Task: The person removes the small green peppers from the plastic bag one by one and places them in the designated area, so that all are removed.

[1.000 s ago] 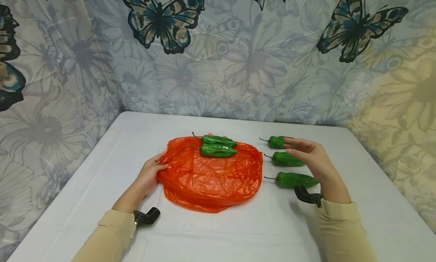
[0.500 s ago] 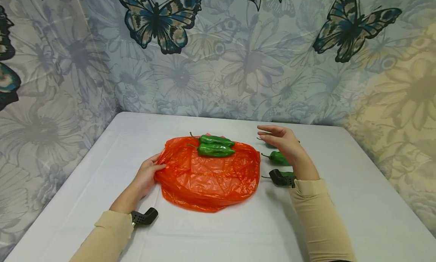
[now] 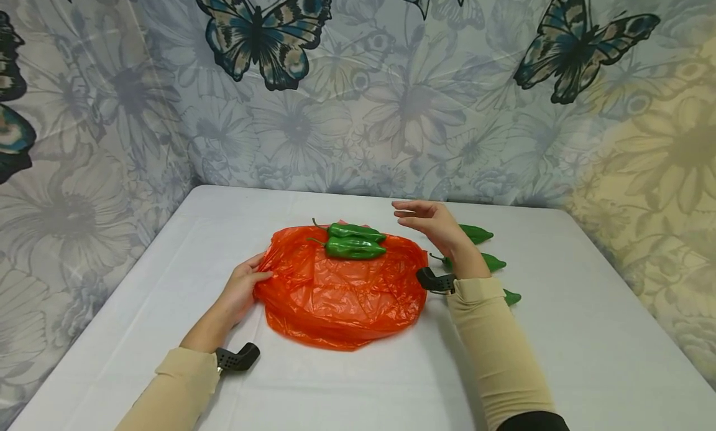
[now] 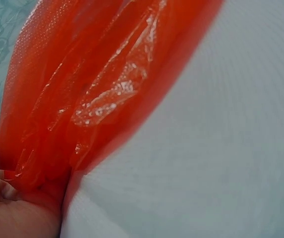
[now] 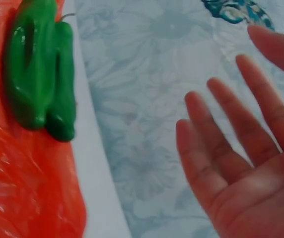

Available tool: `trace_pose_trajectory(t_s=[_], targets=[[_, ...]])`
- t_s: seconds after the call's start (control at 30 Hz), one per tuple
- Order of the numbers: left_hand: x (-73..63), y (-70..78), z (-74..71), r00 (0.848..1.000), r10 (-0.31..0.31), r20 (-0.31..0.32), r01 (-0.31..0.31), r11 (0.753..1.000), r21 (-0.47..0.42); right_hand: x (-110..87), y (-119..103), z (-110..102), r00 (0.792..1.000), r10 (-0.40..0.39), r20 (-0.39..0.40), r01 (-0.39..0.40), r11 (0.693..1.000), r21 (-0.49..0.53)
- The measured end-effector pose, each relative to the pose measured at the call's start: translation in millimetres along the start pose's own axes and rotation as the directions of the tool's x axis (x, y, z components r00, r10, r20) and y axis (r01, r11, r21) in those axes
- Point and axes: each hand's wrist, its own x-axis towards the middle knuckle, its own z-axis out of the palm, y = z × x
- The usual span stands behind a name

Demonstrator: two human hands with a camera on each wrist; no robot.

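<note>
An orange-red plastic bag [image 3: 347,300] lies spread on the white table. My left hand [image 3: 242,288] pinches its gathered left edge between thumb and fingers; the left wrist view shows the bunched plastic [image 4: 82,114] there. Two green peppers rest side by side at the bag's far part, the nearer pepper [image 3: 355,249] just in front of the farther pepper [image 3: 355,232]. Above the bag's far right corner, my right hand [image 3: 439,232] is raised, holding nothing. Its fingers are spread in the right wrist view, apart from the peppers.
Three more green peppers lie right of the bag: a far pepper [image 3: 477,234], a middle pepper [image 3: 493,262] and a near pepper [image 3: 511,297], each partly hidden by my right arm. A patterned cloth wall [image 3: 363,139] stands behind the table [image 3: 587,331].
My right hand has moved left from above the three right-hand peppers to the bag's far right corner, holding nothing throughout. My left hand keeps its hold on the bag. The peppers have not moved.
</note>
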Motion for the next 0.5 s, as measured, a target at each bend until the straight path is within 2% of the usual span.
trace_pose_trajectory(t_s=[0.5], targets=[[0.4,-0.2,0.2,1.0,0.006,-0.007,-0.006,1.0,0.006,26.3,23.2,45.3,0.991,-0.1,0.083,0.101,0.995,-0.002]])
